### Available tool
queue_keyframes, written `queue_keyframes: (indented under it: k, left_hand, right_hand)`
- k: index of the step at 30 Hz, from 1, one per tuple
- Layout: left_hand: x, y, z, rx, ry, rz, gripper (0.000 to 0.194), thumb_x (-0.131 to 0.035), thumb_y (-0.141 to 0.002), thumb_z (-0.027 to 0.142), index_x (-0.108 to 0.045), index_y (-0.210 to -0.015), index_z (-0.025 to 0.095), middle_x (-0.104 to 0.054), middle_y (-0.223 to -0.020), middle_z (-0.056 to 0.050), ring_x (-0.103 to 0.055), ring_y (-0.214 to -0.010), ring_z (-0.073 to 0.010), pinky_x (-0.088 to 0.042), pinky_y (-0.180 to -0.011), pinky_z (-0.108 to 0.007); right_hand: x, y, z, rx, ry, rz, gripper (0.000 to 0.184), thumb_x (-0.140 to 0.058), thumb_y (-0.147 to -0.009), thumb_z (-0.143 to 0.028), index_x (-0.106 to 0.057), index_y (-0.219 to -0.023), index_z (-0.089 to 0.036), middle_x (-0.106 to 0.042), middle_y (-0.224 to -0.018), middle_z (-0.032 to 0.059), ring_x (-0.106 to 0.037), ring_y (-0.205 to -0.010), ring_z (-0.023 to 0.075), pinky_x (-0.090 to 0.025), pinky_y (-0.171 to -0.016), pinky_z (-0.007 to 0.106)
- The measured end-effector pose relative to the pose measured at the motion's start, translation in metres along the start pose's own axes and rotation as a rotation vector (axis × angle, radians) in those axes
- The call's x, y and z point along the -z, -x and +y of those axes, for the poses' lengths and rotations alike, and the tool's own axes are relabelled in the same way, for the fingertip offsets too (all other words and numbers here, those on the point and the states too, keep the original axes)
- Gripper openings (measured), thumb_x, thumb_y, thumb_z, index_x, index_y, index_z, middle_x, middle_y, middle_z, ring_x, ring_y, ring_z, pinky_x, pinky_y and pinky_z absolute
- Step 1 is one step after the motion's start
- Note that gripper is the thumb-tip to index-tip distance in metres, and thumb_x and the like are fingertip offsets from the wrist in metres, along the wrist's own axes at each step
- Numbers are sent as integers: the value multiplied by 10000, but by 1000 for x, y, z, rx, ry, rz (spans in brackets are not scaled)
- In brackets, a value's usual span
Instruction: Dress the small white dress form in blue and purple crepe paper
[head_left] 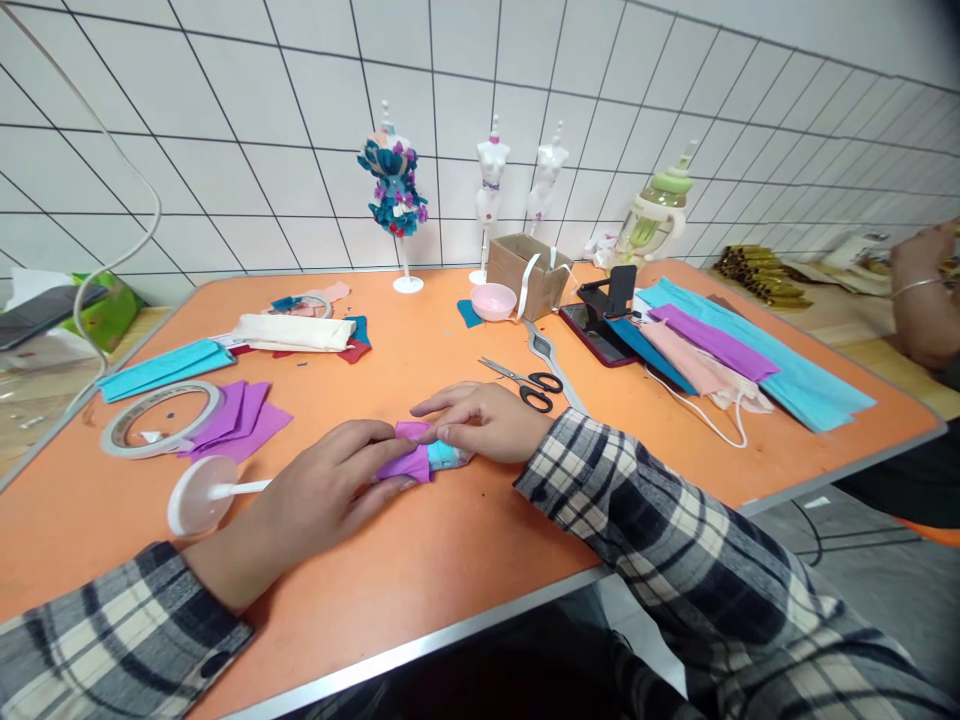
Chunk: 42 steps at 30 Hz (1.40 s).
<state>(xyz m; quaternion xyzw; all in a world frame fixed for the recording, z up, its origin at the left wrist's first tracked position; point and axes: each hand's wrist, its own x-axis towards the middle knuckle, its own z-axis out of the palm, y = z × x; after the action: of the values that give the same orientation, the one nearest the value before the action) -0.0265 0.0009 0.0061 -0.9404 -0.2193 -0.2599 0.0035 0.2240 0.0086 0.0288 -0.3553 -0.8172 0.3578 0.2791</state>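
Observation:
A small dress-form mannequin lies on its side on the orange table, its white round base (202, 497) and stem to the left. Purple crepe paper (409, 462) is around its body, with a light blue strip (448, 455) beside it. My left hand (322, 485) covers much of the form, its fingers closed over the form and the purple paper. From the right, my right hand (487, 420) presses thumb and fingers onto the paper's upper edge. Black-handled scissors (525, 380) lie just beyond my right hand. The form's upper end is mostly hidden.
Purple paper pieces (244, 415) and a tape roll (124, 428) lie left. Behind stand a decorated mannequin (393, 190), two plain ones, a pink bowl (493, 302) and a cardboard box (540, 285). Folded crepe paper (795, 370) and a phone (592, 335) are right. Another person's arm (926, 290) shows far right.

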Motion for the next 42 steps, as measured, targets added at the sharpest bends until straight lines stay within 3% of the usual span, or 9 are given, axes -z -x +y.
queue_keyframes:
  k: [4, 13, 20, 28, 32, 42]
  left_hand:
    - [1, 1, 1, -9, -19, 5, 344, -594, -959, 304, -584, -1266, 150, -657, -1043, -109, -649, -944, -225, -551, -823, -337]
    - [-1, 4, 0, -4, -27, 10, 308, -587, -957, 295, -587, -1251, 200, -662, -1043, -104, -652, -947, -234, -554, -820, -351]
    - [0, 2, 1, -29, -41, 2, 272, -570, -961, 259, -618, -1222, 198, -644, -1033, -98, -640, -927, -226, -546, -802, -339]
    - [-1, 2, 2, -28, -29, 4, 368, -574, -961, 265, -548, -1322, 194, -645, -1066, -110, -636, -978, -245, -552, -829, -357]
    - [1, -1, 3, -31, -61, -7, 391, -561, -971, 287, -532, -1356, 229, -645, -1050, -94, -639, -943, -231, -559, -811, -348]
    - [2, -4, 2, -56, -71, 30, 241, -572, -952, 272, -663, -1173, 238, -669, -1009, -91, -655, -872, -221, -559, -752, -331]
  right_hand:
    - [1, -1, 0, 49, 30, -21, 202, -610, -918, -207, -809, -934, -241, -696, -1283, 58, -598, -1256, 213, -391, -1107, 408]
    - [4, -1, -1, -48, -111, -50, 217, -613, -910, -167, -814, -831, -190, -702, -1264, 105, -595, -1268, 220, -415, -1084, 369]
    - [4, -1, -2, -96, -180, -38, 213, -616, -906, -145, -813, -864, -211, -723, -1221, 80, -605, -1258, 233, -435, -1056, 381]
    - [4, -1, -3, -110, -181, -48, 241, -619, -915, -139, -804, -760, -152, -715, -1224, 121, -591, -1272, 247, -418, -1059, 342]
    - [5, -1, -4, -123, -195, -44, 199, -632, -904, -140, -811, -833, -188, -697, -1272, 89, -604, -1259, 232, -436, -1038, 336]
    - [5, -1, -2, -124, -204, -48, 228, -607, -900, -128, -809, -817, -190, -717, -1228, 83, -602, -1262, 237, -446, -1017, 349]
